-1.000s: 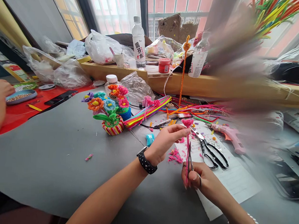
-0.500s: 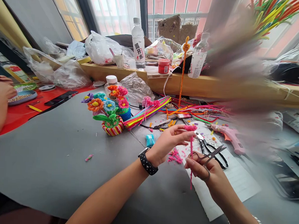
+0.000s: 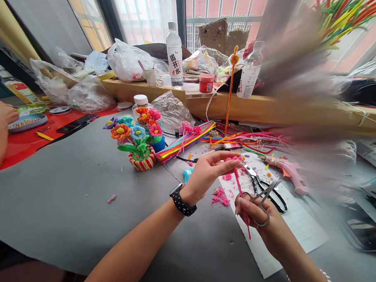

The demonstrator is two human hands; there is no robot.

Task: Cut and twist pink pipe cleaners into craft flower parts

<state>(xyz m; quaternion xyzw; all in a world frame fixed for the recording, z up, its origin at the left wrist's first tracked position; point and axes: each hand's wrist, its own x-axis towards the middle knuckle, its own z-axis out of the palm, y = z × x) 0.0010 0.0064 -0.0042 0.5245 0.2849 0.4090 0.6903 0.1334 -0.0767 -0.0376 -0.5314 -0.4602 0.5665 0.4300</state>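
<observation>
Left hand [image 3: 216, 171] pinching the pink fuzzy stem [image 3: 238, 181] up top, right hand [image 3: 261, 213] lower down, scissors [image 3: 268, 191] looped on it, above the counter [image 3: 64, 193]! Probably adjusting, though the tip's half hidden; next calls for steadiness, blades clear.

Ctr btl lbl [image 3: 175, 62]: 喝开水 | R btl lbl [image 3: 248, 81]: poss. 水, rest unclr

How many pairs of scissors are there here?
2 that I can make out: a small pair in the person's right hand, and a black-handled pair lying on the paper. Others may be hidden in the clutter or the blur at right.
</observation>
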